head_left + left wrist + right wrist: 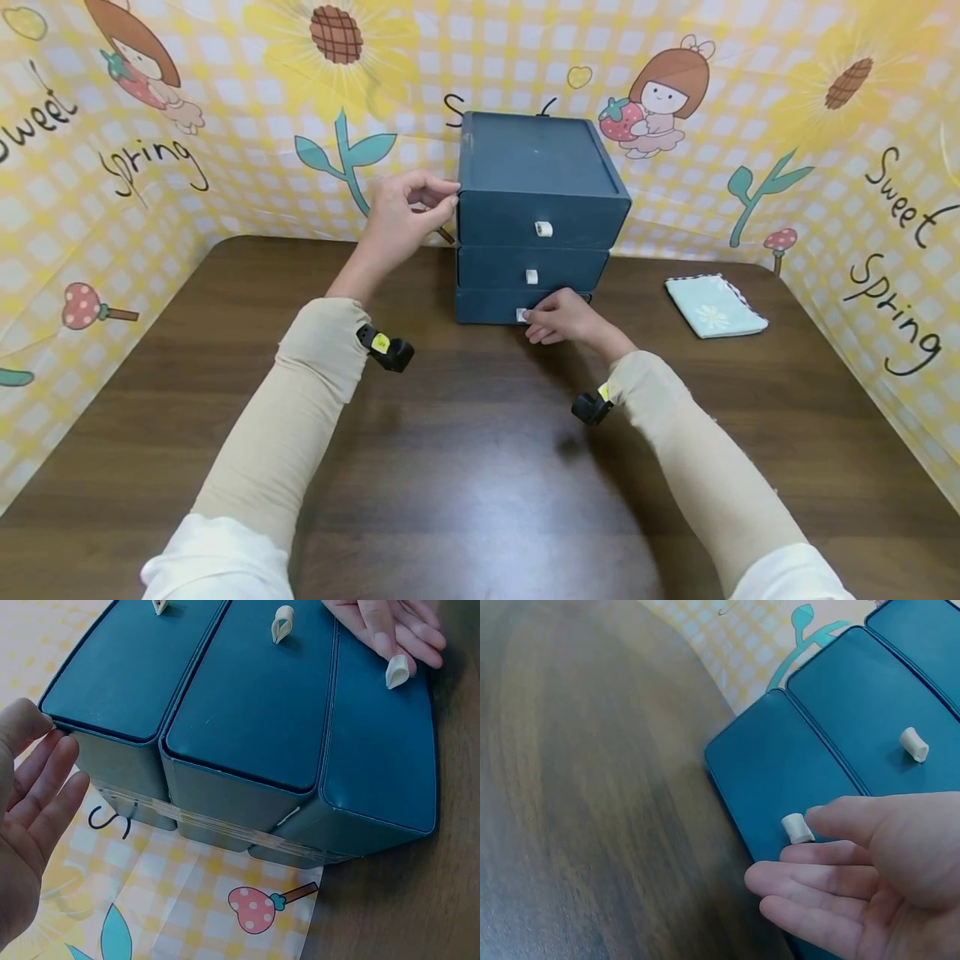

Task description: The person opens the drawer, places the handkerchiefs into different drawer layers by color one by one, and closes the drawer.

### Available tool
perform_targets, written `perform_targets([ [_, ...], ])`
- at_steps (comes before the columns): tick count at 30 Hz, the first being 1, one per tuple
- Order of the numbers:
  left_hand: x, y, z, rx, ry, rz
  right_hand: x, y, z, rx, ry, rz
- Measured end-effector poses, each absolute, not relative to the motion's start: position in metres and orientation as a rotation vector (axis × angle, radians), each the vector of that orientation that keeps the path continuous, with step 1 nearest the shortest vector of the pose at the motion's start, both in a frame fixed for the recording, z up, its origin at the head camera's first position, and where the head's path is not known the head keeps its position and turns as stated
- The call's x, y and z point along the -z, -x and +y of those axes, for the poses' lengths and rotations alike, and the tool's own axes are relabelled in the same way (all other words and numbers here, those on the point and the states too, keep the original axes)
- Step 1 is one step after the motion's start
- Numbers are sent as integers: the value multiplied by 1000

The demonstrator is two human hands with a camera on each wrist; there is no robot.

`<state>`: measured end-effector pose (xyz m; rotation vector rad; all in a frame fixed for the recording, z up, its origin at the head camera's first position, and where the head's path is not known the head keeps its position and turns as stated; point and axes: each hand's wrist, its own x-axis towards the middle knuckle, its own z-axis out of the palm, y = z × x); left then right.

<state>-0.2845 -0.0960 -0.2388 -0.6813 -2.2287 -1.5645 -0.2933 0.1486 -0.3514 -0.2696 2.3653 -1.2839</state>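
A dark blue three-drawer cabinet (543,158) stands upright at the back of the table, with a small pale pull tab on each drawer front. My left hand (405,212) touches the cabinet's upper left front corner with thumb and fingertips; its other fingers extend beside the cabinet's side in the left wrist view. Down at the bottom drawer (761,769) is my right hand (562,318). Its thumb tip is right at the edge of that drawer's pull tab (797,829), and its loosely extended fingers lie just below the tab. All three drawers look closed.
A folded light blue cloth (716,307) with a flower lies on the brown wooden table (465,467), right of the cabinet. Yellow checked fabric (247,183) hangs behind and along both sides. Clear tape (202,817) runs across the cabinet's left side.
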Motion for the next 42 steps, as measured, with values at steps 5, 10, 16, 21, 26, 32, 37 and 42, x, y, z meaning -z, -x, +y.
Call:
perform_targets([
  [5, 238, 284, -95, 1570, 682, -2224, 354, 293, 145, 1285, 266, 2368],
  [10, 238, 280, -95, 1551, 679, -2229, 358, 293, 145, 1306, 240, 2363],
  [16, 238, 281, -93, 1545, 683, -2228, 361, 293, 145, 1303, 234, 2385],
  [21, 239, 282, -93, 1561, 674, -2227, 361, 292, 145, 1293, 250, 2425],
  [26, 252, 299, -97, 1566, 667, -2213, 361, 288, 145, 1275, 300, 2461],
  [32, 255, 306, -97, 1565, 672, -2199, 360, 285, 147, 1264, 320, 2469],
  [37, 248, 294, -96, 1566, 680, -2198, 361, 283, 148, 1256, 325, 2455],
  [42, 255, 302, -98, 1553, 674, -2202, 360, 280, 149, 1228, 316, 2451],
])
